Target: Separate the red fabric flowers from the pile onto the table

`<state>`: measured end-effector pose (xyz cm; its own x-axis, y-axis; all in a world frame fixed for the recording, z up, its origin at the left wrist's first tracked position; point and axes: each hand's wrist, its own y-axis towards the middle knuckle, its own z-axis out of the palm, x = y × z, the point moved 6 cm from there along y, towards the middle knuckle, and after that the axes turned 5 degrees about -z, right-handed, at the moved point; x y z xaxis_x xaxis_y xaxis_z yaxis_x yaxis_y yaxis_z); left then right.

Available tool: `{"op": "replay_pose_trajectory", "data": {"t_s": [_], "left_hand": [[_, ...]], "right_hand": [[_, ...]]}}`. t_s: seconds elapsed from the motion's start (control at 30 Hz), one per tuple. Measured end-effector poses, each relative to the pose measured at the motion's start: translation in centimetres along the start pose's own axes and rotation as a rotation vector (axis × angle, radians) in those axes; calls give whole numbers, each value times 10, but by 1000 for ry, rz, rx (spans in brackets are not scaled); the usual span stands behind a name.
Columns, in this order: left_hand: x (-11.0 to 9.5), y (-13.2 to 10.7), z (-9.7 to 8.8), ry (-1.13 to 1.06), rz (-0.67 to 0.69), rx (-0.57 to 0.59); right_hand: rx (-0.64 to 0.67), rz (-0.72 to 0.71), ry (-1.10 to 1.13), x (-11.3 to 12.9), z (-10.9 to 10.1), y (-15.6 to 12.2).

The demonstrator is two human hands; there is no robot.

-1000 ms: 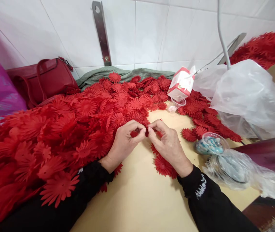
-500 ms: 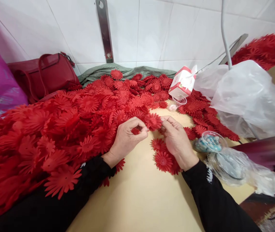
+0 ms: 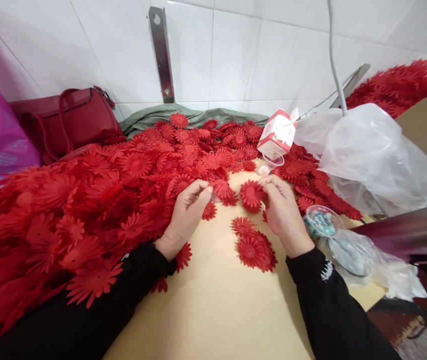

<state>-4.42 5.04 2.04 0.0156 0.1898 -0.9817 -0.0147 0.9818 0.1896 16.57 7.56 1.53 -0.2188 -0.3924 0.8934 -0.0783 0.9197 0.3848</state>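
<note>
Right hand (image 3: 284, 216): thumb and finger pinching a red flower (image 3: 251, 196) by its right edge, over the desk (image 3: 206, 295).
Pinched flower: face towards the person, petals spreading evenly all round.
Left hand (image 3: 185, 214): fingertips close together at another flower (image 3: 222, 189); whether gripping, I can't tell.
Between forearms: a small cluster (image 3: 253, 250).
Leftward: the big pile (image 3: 97, 195).
Beyond: a tissue box (image 3: 277, 134), tilted.

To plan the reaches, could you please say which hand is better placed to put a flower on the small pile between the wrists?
Probably the right hand: it pinches a red flower beyond the small pile, while the left hand is farther off, beside the large heap.
</note>
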Motion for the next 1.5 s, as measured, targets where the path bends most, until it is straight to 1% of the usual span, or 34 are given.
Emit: {"op": "replay_pose_trajectory", "data": {"t_s": [0.1,0.13,0.17,0.23,0.3,0.33,0.4,0.47,0.53,0.6,0.63,0.7,0.77,0.83,0.87,0.93,1.03,1.2,1.3,1.37,1.43,1.5], "left_hand": [[1,1,-3,1,11,-37],[0,1,-3,13,22,-41],[-1,0,-3,27,36,-36],[-4,-1,0,51,63,1],[-8,-3,4,82,101,52],[-9,-4,7,109,127,79],[-11,-6,11,174,161,131],[-7,-6,13,197,118,165],[0,-5,13,170,18,156],[4,-4,11,140,-43,128],[3,-4,11,130,-48,129],[2,-4,14,100,-46,163],[1,-4,17,51,-62,204],[1,-3,18,5,-85,210],[2,-3,17,-12,-93,197],[2,-1,15,-36,-100,160],[1,-1,14,-55,-116,145],[0,-4,20,-24,-90,229],[8,-3,23,-49,-119,265],[15,-2,22,-84,-148,233],[19,1,18,-115,-157,153],[21,2,14,-131,-153,92]], "right_hand": [[294,-1,-112,10,16,-6],[362,-17,-176,13,20,-8],[366,-38,-232,16,22,-9],[235,-57,-251,22,18,-8],[107,-18,-101,22,15,-7],[83,13,1,19,16,-7],[88,66,175,14,22,-8],[66,70,252,12,24,-7],[-14,2,213,14,21,-6],[-82,-140,65,25,16,-7],[-87,-226,-30,32,15,-8],[-40,-390,-211,46,19,-12],[41,-506,-334,55,25,-16],[107,-564,-409,60,30,-19],[115,-575,-429,61,31,-19],[81,-559,-434,61,29,-19],[-11,-451,-350,54,25,-17],[-9,-250,-173,34,30,-15],[-11,-168,-106,28,30,-14],[-8,-124,-14,26,30,-13],[-11,-91,88,24,29,-12],[-30,-67,144,23,28,-11]]}}
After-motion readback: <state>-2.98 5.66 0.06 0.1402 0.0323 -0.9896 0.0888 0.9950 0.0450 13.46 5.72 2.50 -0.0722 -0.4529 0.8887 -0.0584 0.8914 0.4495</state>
